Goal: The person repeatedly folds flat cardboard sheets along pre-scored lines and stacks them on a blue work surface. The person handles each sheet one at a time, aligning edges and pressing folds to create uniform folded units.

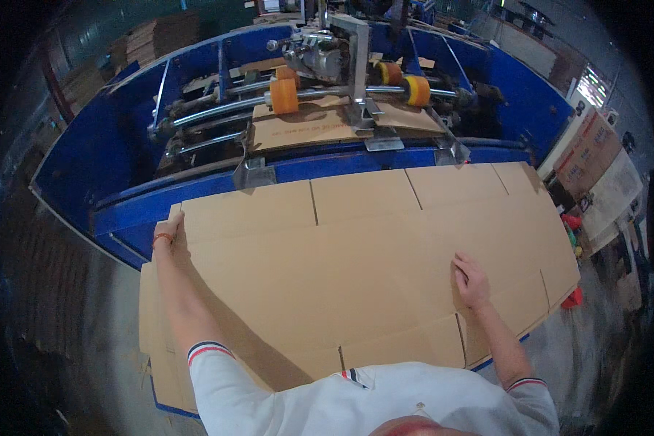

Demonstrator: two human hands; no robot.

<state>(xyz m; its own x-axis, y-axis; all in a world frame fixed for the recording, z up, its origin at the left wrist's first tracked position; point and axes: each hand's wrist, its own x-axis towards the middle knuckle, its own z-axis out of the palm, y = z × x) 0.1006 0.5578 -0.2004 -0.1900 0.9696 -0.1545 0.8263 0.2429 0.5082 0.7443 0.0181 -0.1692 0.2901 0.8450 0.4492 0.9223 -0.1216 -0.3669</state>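
Your L hand (166, 229): at L edge of brown cardboard sheet (320, 276), nr its far corner. Fingers partly hidden; can't tell how wide or whether they pinch it. Your R hand (472, 285): fingers curled in, narrow, nothing seen in them; over R part of sheet, touching or just above, can't tell. Sheet lies flat betw. & around both hands, slots along far & near edges. Beyond fingers: blue machine (160, 202) w/ orange roller (284, 97) & metal tab (256, 175).
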